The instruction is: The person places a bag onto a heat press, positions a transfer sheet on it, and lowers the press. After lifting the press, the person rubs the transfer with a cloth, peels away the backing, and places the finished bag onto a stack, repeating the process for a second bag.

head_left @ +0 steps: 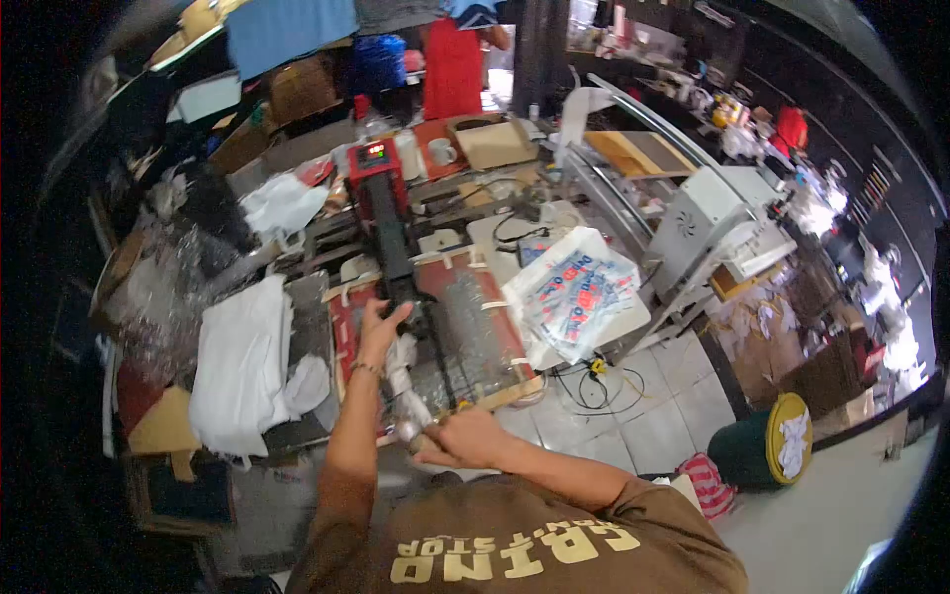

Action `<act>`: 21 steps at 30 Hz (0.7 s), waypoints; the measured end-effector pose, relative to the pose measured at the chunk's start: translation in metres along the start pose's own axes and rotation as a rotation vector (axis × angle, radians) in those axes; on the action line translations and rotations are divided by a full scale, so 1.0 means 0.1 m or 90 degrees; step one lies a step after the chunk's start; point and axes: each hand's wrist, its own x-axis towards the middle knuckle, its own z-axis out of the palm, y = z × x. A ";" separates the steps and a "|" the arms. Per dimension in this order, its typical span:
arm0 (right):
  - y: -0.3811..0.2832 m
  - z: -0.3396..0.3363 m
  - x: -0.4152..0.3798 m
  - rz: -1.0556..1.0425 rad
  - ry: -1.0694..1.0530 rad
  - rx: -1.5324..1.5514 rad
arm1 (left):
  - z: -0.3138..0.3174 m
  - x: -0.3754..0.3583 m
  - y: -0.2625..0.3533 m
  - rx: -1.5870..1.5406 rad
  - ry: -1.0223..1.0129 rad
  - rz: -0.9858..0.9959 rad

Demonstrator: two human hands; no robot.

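Note:
A heat press with a red control box [377,170] and a long black arm [391,238] stands ahead of me, its lit display at the far end. My left hand [380,329] lies against the near end of that arm, thumb spread from the fingers. My right hand [467,439] is closed at the near end of a white-wrapped handle [404,388], which slants back toward the left hand. The fingers cover the handle's end. Under the arm lies a board [475,307] with a reddish border and a shiny grey middle, at the right hand's far side.
Folded white cloth [240,361] lies on the left, beside crumpled clear plastic [168,307]. To the right, a printed plastic bag [577,292] rests on a white surface. Beyond it stands a white machine [698,223] on a metal frame. A green bin [747,443] and loose cables [597,381] are on the floor.

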 end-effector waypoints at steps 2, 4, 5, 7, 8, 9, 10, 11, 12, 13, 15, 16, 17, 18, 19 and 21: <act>-0.03 -0.05 0.01 0.013 -0.046 -0.007 | 0.02 -0.05 0.11 -0.018 -0.010 -0.018; -0.02 -0.05 0.00 0.011 -0.013 0.001 | 0.03 -0.12 0.30 0.086 0.031 -0.020; -0.03 -0.07 -0.01 0.005 -0.020 0.002 | 0.03 -0.12 0.33 0.085 0.038 -0.026; -0.04 -0.10 0.00 0.022 -0.023 0.034 | -0.01 -0.09 0.34 0.037 -0.022 -0.070; -0.05 -0.09 0.00 0.027 -0.023 0.018 | 0.01 0.04 0.12 0.009 -0.041 -0.074; -0.05 -0.10 0.01 0.020 -0.027 0.018 | 0.01 0.06 0.05 0.007 -0.034 -0.075; -0.05 -0.10 0.02 0.014 -0.021 0.009 | 0.03 0.09 -0.02 -0.006 -0.026 -0.067; -0.05 -0.12 0.03 0.009 -0.015 0.001 | 0.05 0.08 0.02 -0.020 -0.019 -0.060; -0.06 -0.14 0.04 0.007 -0.019 0.003 | 0.05 0.06 0.04 -0.037 -0.019 -0.066; -0.07 -0.17 0.05 0.012 -0.015 0.024 | 0.04 0.07 0.06 -0.037 -0.017 -0.072; -0.20 -0.42 0.05 0.020 -0.021 0.054 | 0.00 0.08 0.17 0.131 -0.025 -0.008; -0.33 -0.79 0.10 0.031 -0.028 0.036 | -0.09 0.09 0.46 0.122 -0.101 -0.014; -0.48 -1.09 0.10 0.045 -0.041 0.026 | -0.21 0.06 0.82 0.113 -0.179 -0.031; -0.65 -1.28 0.03 0.050 -0.063 0.048 | -0.27 0.06 1.08 0.059 -0.216 -0.166; -0.72 -1.53 0.11 0.042 -0.058 0.016 | -0.31 -0.08 1.43 0.187 -0.155 -0.128; -0.76 -1.82 0.26 0.022 -0.040 -0.020 | -0.36 0.11 1.27 0.096 -0.195 -0.032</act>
